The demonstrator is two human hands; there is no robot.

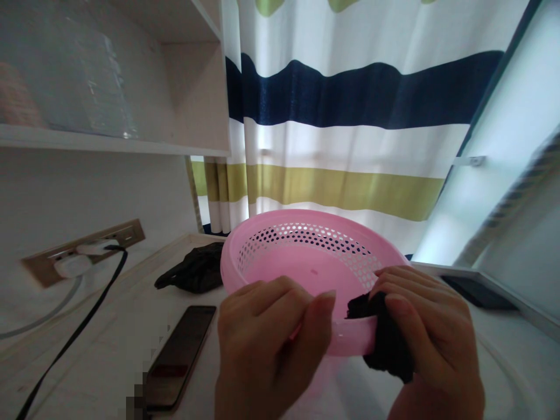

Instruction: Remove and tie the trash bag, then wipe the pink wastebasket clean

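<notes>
A round pink plastic basket (306,217) with lots of little holes is held in front of the body, tipped so that its inside can be seen. Its near rim is gripped by the left hand (269,335), with the fingers curled in, the back of the hand turned to the camera and the thumb pointed up and to the right. A bit of black cloth (390,344) is pinched in the right hand (435,326), between the thumb and the bent fingers, and is wrapped over the same rim. The right hand is leaned in to the left, with its fingers laid over the top of the rim and its thumb kept on the near side. Whether the basket is touching the white table (109,350) cannot be told. Left of the basket, a phone (181,356) and a black bundle (196,268) are seen.
</notes>
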